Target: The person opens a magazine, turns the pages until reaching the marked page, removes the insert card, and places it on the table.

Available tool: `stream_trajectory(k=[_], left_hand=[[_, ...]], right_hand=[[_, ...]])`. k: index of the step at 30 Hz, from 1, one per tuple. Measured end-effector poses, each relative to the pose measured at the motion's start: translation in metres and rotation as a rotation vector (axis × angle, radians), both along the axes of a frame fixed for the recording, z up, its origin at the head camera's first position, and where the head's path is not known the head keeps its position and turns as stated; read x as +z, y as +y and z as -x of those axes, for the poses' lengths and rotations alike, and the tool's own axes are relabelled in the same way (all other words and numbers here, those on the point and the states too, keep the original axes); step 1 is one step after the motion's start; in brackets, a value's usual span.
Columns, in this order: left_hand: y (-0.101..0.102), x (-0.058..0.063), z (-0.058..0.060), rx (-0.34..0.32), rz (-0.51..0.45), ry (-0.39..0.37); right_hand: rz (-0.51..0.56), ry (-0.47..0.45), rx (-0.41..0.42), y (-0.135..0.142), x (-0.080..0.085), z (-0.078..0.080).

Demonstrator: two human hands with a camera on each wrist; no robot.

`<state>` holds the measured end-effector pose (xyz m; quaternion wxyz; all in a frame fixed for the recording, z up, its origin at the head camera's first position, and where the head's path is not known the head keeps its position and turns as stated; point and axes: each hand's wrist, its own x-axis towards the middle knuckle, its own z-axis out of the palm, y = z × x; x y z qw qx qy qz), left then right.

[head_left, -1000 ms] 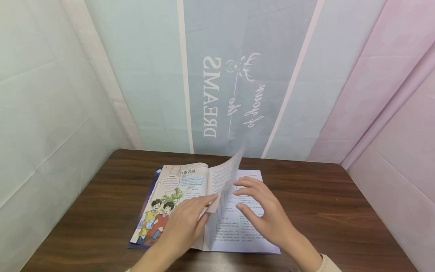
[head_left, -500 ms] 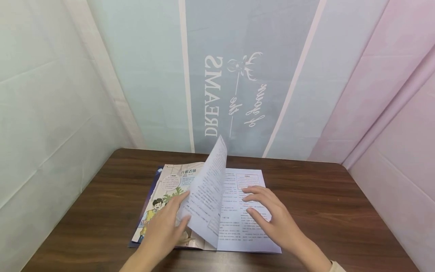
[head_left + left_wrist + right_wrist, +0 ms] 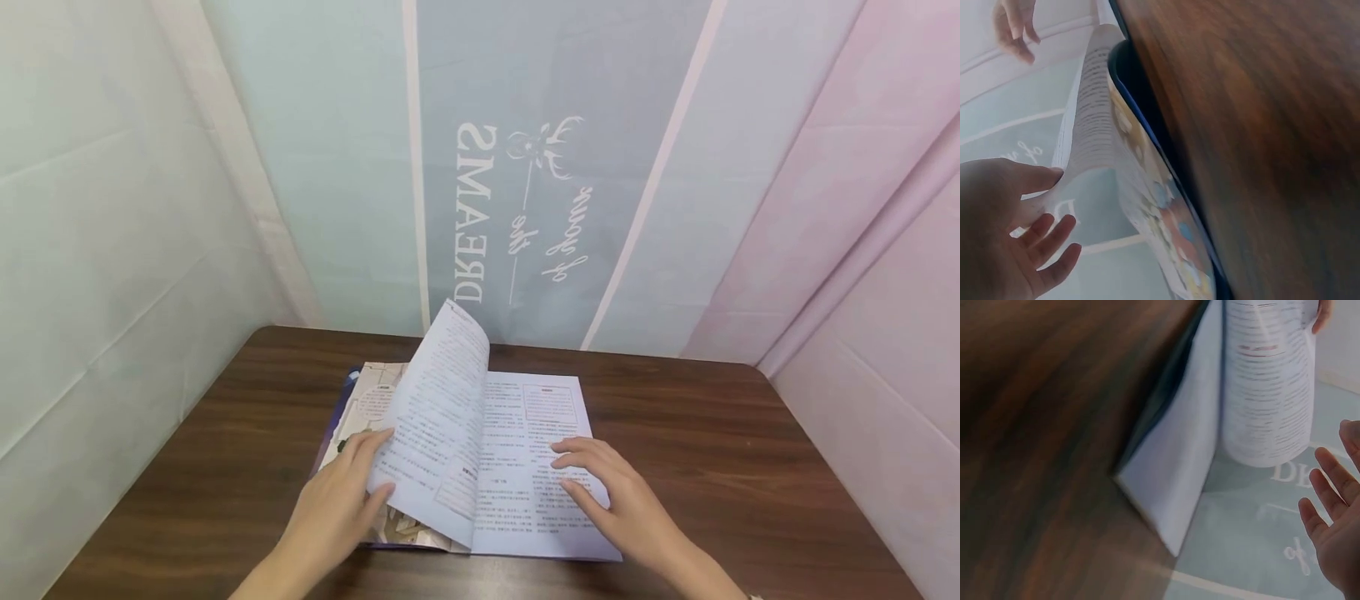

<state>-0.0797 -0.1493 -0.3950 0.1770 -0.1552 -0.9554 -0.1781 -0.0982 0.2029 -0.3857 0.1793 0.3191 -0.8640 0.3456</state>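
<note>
An open magazine (image 3: 510, 533) with printed text lies on the table. One of its pages (image 3: 442, 408) stands lifted and curves over to the left, covering most of the illustrated left page. My left hand (image 3: 330, 500) pinches the outer edge of that page between thumb and forefinger. In the left wrist view, the thumb (image 3: 1041, 179) lies on the page edge while the other fingers are loosely bent. Above the right-hand page hovers my right hand (image 3: 626, 500), fingers relaxed and spread, holding nothing. The right wrist view shows its fingers (image 3: 1334, 472) apart from the paper.
The magazine rests on a dark brown wooden table (image 3: 712, 433). Behind the table hangs a pale blue-grey curtain (image 3: 360, 167) with mirrored lettering. White and pink fabric (image 3: 885, 333) closes off the sides.
The left hand has carried the page from near upright over to the left, uncovering the right-hand page. My right hand has drawn back slightly to the right and nearer.
</note>
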Motion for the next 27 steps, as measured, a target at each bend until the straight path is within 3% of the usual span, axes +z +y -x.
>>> stream_trajectory(k=[10, 16, 20, 27], left_hand=[[-0.022, -0.009, -0.001, 0.037, 0.061, -0.088], [-0.035, -0.012, -0.001, 0.072, 0.083, -0.195], [-0.042, -0.014, -0.001, 0.089, 0.112, -0.26], [-0.05, -0.016, 0.0, 0.08, 0.122, -0.305]], right_hand=[[-0.093, -0.089, -0.088, 0.018, -0.019, 0.001], [-0.157, -0.16, -0.121, 0.026, -0.025, 0.005], [-0.193, -0.22, -0.126, 0.031, -0.029, 0.006], [-0.273, -0.255, -0.077, 0.046, -0.035, 0.005]])
